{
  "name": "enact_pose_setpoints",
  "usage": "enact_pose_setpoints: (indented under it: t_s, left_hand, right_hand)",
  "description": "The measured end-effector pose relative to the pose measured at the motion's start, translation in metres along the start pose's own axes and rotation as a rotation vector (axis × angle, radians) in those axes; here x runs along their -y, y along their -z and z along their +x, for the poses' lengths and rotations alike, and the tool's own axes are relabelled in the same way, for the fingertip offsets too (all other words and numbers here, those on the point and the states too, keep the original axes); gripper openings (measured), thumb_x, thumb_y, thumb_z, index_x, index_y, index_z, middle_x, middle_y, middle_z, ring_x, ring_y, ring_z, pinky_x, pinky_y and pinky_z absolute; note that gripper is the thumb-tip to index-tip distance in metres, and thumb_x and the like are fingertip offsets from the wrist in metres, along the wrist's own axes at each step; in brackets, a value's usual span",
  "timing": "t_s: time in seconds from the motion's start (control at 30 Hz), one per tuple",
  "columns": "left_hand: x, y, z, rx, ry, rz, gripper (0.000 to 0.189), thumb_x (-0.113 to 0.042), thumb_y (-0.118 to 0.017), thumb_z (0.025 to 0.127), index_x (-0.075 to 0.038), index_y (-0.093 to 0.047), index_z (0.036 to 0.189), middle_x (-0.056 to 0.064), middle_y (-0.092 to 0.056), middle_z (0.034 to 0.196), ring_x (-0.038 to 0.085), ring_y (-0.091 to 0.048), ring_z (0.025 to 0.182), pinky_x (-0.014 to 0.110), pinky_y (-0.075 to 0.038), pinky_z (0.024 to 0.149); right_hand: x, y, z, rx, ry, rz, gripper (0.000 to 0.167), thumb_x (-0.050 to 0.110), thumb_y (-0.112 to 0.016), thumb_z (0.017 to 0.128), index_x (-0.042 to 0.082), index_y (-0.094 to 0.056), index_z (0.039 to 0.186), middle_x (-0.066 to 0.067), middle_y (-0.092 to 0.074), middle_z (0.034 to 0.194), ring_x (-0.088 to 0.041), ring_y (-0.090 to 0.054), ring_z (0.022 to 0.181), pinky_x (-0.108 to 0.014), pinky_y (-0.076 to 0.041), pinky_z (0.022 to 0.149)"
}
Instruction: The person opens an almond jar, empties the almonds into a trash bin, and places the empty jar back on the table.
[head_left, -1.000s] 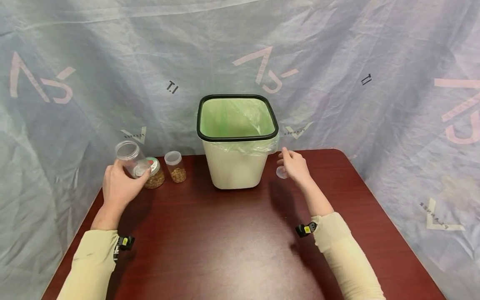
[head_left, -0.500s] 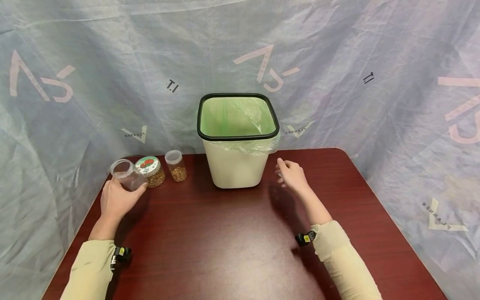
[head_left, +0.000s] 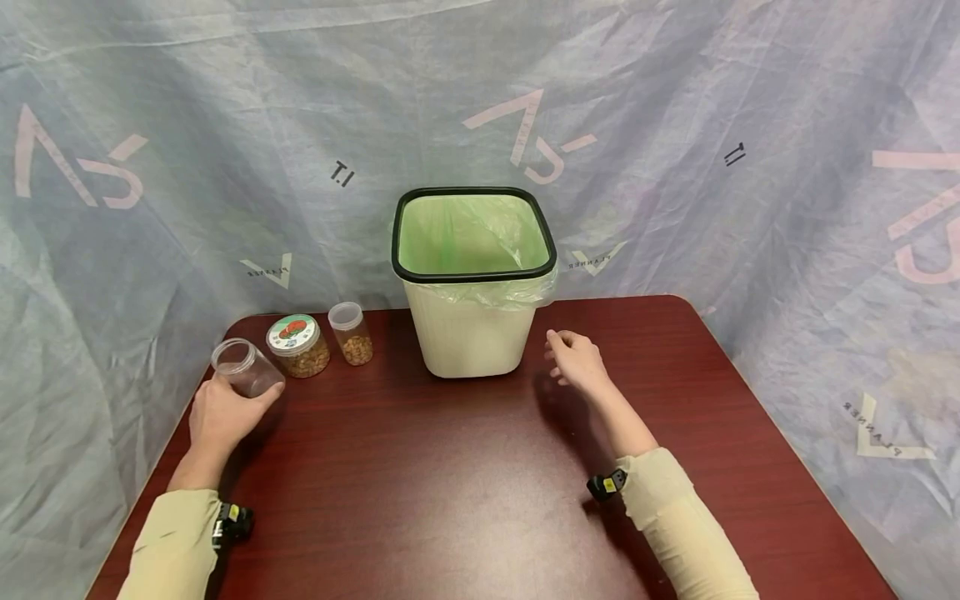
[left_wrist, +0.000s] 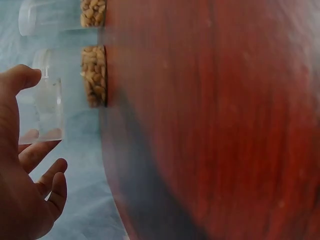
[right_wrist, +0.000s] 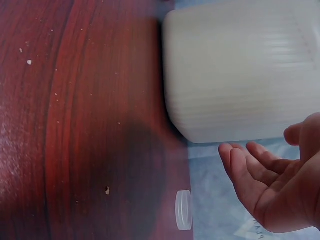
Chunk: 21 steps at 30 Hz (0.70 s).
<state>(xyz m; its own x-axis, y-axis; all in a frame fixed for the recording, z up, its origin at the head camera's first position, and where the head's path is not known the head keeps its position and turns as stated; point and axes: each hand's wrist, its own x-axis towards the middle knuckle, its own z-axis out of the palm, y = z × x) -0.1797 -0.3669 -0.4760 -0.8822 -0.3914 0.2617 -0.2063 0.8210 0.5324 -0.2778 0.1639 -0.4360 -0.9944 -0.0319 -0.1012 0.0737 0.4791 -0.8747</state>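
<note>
My left hand (head_left: 225,417) grips a clear, empty-looking plastic jar (head_left: 251,371) between thumb and fingers at the table's left side. In the left wrist view this jar (left_wrist: 47,117) is held off the tabletop. Just beyond it stands a jar of nuts with a green-and-red printed lid (head_left: 294,333). A narrower lidded jar (head_left: 352,337), partly filled with nuts, is to its right. My right hand (head_left: 579,362) hovers right of the bin, fingers loosely bent and holding nothing. A clear round lid (right_wrist: 184,210) lies on the table near it, hidden in the head view.
A white trash bin (head_left: 468,333) with a black rim and green liner stands at the back middle of the dark red table (head_left: 450,467). Grey printed cloth (head_left: 300,125) hangs behind and at both sides. Small crumbs (right_wrist: 107,190) lie on the tabletop.
My left hand has brought the clear jar down and slightly left, uncovering the printed lid. My right hand has drawn slightly left and nearer, and now covers the clear lid in the head view.
</note>
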Motion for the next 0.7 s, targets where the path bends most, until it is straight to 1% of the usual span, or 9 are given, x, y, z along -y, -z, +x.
enact_pose_setpoints:
  t_s: [0.1,0.2,0.4,0.5,0.7]
  left_hand:
    - [0.004,0.000,0.000,0.026,0.020,0.011,0.080,-0.061,-0.075,0.072,0.005,-0.056,0.113,0.034,-0.060,0.107,0.052,-0.056,0.096,0.061,-0.044,0.071]
    - [0.008,-0.001,0.000,0.039,0.022,0.013,0.080,-0.062,-0.074,0.072,0.004,-0.055,0.114,0.034,-0.059,0.108,0.052,-0.056,0.097,0.061,-0.044,0.071]
    - [0.016,-0.002,0.000,0.056,0.028,0.024,0.080,-0.062,-0.074,0.073,0.005,-0.055,0.114,0.035,-0.059,0.109,0.053,-0.055,0.098,0.062,-0.044,0.073]
    - [0.021,-0.003,0.000,0.070,0.030,0.032,0.081,-0.062,-0.073,0.073,0.004,-0.054,0.116,0.035,-0.058,0.110,0.053,-0.054,0.099,0.062,-0.043,0.074]
    - [0.028,-0.005,-0.001,0.097,0.033,0.040,0.081,-0.064,-0.073,0.073,0.002,-0.055,0.117,0.033,-0.059,0.110,0.052,-0.055,0.097,0.061,-0.044,0.073]
  right_hand:
    - [-0.001,-0.001,-0.001,0.006,0.002,-0.002,0.045,0.048,-0.044,0.100,0.007,-0.064,0.106,-0.017,-0.068,0.104,-0.036,-0.068,0.077,-0.035,-0.055,0.057]
    - [-0.002,-0.002,-0.002,0.011,0.000,-0.009,0.045,0.047,-0.044,0.100,0.007,-0.064,0.106,-0.019,-0.068,0.106,-0.035,-0.068,0.076,-0.036,-0.056,0.058]
    - [-0.005,-0.004,-0.004,0.026,0.003,-0.031,0.048,0.049,-0.043,0.101,0.007,-0.064,0.110,-0.021,-0.067,0.110,-0.033,-0.068,0.076,-0.036,-0.056,0.060]
    - [-0.006,-0.006,-0.005,0.028,0.008,-0.041,0.045,0.046,-0.044,0.101,0.007,-0.064,0.110,-0.021,-0.068,0.110,-0.032,-0.068,0.076,-0.036,-0.056,0.059]
    - [-0.009,-0.010,-0.008,0.026,0.022,-0.075,0.037,0.039,-0.049,0.100,0.007,-0.065,0.110,-0.018,-0.069,0.107,-0.031,-0.069,0.076,-0.037,-0.056,0.059]
